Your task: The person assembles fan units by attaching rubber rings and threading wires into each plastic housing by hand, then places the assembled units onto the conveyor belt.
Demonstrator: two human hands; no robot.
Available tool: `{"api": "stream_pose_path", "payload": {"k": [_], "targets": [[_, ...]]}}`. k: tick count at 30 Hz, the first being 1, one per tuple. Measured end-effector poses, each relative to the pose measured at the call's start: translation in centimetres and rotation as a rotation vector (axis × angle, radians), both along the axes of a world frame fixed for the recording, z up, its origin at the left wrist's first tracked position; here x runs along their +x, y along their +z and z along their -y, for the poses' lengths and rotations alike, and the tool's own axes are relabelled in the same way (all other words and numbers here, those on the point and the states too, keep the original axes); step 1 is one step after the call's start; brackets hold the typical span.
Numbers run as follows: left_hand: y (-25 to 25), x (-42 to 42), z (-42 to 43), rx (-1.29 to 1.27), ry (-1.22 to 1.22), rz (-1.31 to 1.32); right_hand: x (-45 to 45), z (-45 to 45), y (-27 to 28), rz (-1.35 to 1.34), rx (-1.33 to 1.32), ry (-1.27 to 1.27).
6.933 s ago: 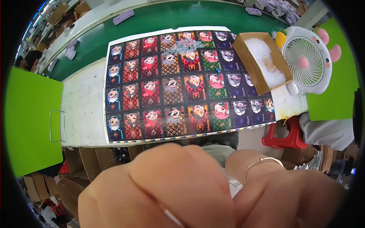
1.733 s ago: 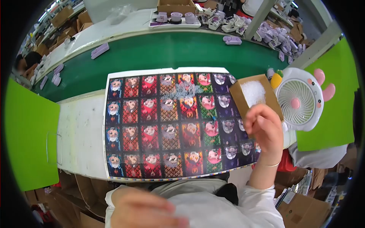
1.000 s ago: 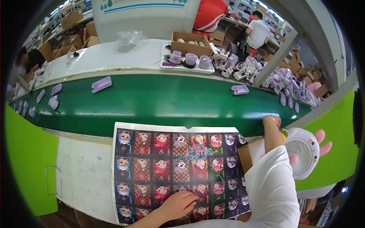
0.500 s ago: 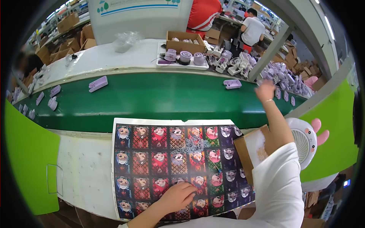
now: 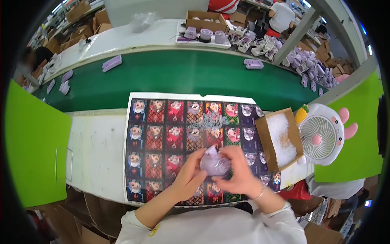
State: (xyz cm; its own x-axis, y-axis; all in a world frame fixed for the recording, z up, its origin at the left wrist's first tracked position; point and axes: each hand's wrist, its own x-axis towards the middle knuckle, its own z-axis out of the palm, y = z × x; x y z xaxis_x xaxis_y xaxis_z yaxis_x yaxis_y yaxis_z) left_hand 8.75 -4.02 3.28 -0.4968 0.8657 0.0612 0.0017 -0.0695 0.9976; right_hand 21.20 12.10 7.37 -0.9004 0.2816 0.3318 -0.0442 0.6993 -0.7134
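Grip looks snug: left hand point(image 5: 190, 171) and right hand point(image 5: 240, 170) both closed on a rounded purple part point(image 5: 213, 163), one from each side. It's held over the printed sheet point(image 5: 156, 142), with a scatter of small clear bits point(image 5: 212, 120) just beyond the grip. Open cardboard box point(image 5: 266, 140) sits off to its right, pink-eared fan point(image 5: 323, 136) past that, and the green belt point(image 5: 174, 73) runs farther out ahead.

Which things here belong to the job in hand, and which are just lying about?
Likely the job:
purple part, in left hand and right hand
printed sheet beneath
box of clear bits

Probably just lying about:
fan
crumpled plastic
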Motion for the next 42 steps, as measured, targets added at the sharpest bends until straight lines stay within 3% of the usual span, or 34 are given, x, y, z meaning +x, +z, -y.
{"api": "stream_pose_path", "payload": {"k": [6, 9, 11, 12, 13, 14, 16, 20, 23, 24, 26, 29, 42], "targets": [[1.7, -0.5, 2.0, -0.343, 0.089, -0.579, 0.8, 6.5, -5.3, 0.085, -0.147, -0.067], [1.3, -0.7, 2.2, -0.245, 0.189, -0.981, 0.3, 5.7, -4.9, 0.147, -0.260, 0.100], [-0.1, -0.7, 2.1, -0.112, 0.143, -0.924, 0.4, 3.4, -3.9, 0.115, -0.241, 0.220], [-0.4, -0.7, 1.7, -0.059, 0.115, -0.907, 0.3, 2.2, -2.9, 0.156, -0.451, 0.103], [-0.5, -0.7, 1.3, -0.005, 0.090, -0.888, -0.2, 0.4, -2.7, 0.017, -0.262, -0.052], [-0.6, -0.4, 1.0, 0.008, 0.085, -0.874, -0.7, -1.0, -3.5, 0.049, -0.347, -0.264], [-0.5, 0.3, 0.4, 0.036, 0.071, -0.843, -2.2, -4.0, -5.3, 0.101, 0.215, -0.349], [0.7, 0.7, -0.8, 0.142, -0.024, -0.828, -3.7, -4.5, -7.4, 0.237, 0.407, -0.314], [2.6, 0.8, -1.0, 0.143, -0.041, -0.809, -2.9, -4.3, -5.7, 0.078, 0.088, -0.306], [3.2, 0.6, -1.3, 0.145, -0.036, -0.812, -1.9, -3.1, -2.3, 0.100, -0.322, -0.291], [3.8, 0.5, -1.6, 0.135, -0.035, -0.820, 0.6, -1.6, 0.6, -0.124, -0.630, -0.112], [4.0, 0.4, -2.4, 0.136, -0.051, -0.838, 2.1, 0.3, 2.0, -0.207, -0.351, -0.085], [3.2, 0.6, -4.1, 0.093, -0.021, -0.990, 1.8, 1.2, 2.2, -0.109, -0.407, -0.243]]}}
